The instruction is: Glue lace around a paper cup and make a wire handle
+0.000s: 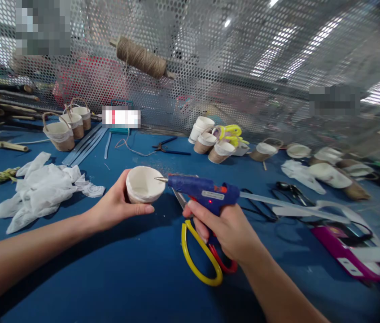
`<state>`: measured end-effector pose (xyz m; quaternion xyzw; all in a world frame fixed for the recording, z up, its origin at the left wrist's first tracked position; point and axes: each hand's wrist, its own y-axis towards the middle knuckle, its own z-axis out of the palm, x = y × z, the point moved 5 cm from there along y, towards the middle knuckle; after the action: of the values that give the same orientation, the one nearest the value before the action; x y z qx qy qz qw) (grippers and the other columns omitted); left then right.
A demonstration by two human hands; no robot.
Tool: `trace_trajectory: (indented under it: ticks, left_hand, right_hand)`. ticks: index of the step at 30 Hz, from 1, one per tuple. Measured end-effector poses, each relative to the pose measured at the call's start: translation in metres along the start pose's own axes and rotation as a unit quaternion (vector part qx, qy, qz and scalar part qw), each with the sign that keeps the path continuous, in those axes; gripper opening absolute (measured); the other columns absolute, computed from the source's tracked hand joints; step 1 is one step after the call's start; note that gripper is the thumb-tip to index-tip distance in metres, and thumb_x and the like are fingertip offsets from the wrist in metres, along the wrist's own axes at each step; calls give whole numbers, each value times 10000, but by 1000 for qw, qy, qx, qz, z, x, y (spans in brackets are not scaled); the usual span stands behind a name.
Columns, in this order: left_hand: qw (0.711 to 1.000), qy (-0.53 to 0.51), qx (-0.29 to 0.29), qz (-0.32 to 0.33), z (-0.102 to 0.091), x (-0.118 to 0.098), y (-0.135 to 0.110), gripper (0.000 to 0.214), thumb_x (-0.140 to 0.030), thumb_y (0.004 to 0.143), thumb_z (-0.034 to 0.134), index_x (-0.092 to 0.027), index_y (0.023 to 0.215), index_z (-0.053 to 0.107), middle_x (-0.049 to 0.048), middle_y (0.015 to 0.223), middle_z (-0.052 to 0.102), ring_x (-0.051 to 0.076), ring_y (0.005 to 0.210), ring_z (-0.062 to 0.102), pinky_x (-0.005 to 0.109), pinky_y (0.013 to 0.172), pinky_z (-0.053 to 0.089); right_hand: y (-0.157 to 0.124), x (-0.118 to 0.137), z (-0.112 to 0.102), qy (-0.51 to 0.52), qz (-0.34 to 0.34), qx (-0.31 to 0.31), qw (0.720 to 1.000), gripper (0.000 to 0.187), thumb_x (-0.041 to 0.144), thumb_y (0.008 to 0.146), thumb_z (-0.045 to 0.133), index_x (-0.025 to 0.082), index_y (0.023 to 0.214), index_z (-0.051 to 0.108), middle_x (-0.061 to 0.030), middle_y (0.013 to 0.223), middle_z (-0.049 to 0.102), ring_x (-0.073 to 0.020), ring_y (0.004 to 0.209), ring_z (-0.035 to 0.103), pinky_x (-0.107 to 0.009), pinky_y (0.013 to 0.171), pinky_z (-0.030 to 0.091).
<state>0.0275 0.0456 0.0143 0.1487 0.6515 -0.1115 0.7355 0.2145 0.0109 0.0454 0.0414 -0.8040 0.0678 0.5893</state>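
Note:
My left hand [117,204] is wrapped round a small cup [144,185] lined with white fabric, held above the blue table with its mouth tipped toward me. My right hand [228,231] grips a blue hot glue gun [203,192] with a red trigger and a lit red lamp. The gun's metal nozzle touches the cup's right rim. Below the gun lie scissors with yellow and red handles [201,260].
Crumpled white fabric [41,188] lies at left. Finished little baskets [65,130] stand at back left, more cups [210,141] at back centre and right. A twine spool [141,58] hangs on the perforated metal screen. White strips [297,208], black scissors and a magenta item [347,255] lie right.

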Motion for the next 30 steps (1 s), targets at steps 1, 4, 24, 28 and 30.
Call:
trace_trajectory:
  ticks: [1, 4, 24, 28, 30]
  left_hand:
    - [1000, 15, 1, 4, -1, -1, 0, 645, -247, 572, 772, -167, 1095, 403, 62, 1035, 561, 197, 963, 533, 319, 858, 423]
    - [999, 45, 8, 9, -1, -3, 0, 628, -253, 579, 768, -174, 1078, 395, 47, 992, 569, 189, 935, 545, 321, 851, 429]
    - [997, 47, 57, -6, 4, 3, 0, 609, -337, 619, 734, -152, 1096, 404, 83, 986, 578, 211, 907, 561, 341, 796, 457]
    - [983, 162, -18, 89, -7, -5, -1, 697, -313, 558, 778, -191, 1096, 351, 69, 1036, 551, 210, 950, 557, 350, 839, 459]
    - [970, 202, -22, 130, -7, -9, -3, 748, -322, 569, 770, -201, 1155, 321, 82, 1098, 532, 220, 1000, 547, 365, 881, 446]
  right_hand:
    - [0, 2, -2, -16, -13, -3, 1000, 297, 425, 784, 569, 155, 662, 585, 56, 361, 441, -72, 332, 412, -217, 376, 332]
    - [-2, 5, -9, -10, -31, -27, 999, 292, 420, 793, 559, 156, 671, 588, 60, 360, 428, -67, 328, 398, -216, 366, 327]
    - [-6, 9, -9, 65, -14, 15, 998, 239, 393, 772, 586, 156, 793, 579, 52, 459, 476, -58, 357, 387, -205, 358, 314]
    - [-7, 10, -18, -20, -23, 2, 1000, 270, 425, 781, 563, 158, 753, 596, 62, 394, 431, -70, 349, 399, -207, 363, 322]
    - [-7, 10, -22, -57, -31, 3, 998, 288, 439, 784, 552, 159, 735, 597, 61, 387, 432, -74, 349, 408, -212, 373, 345]
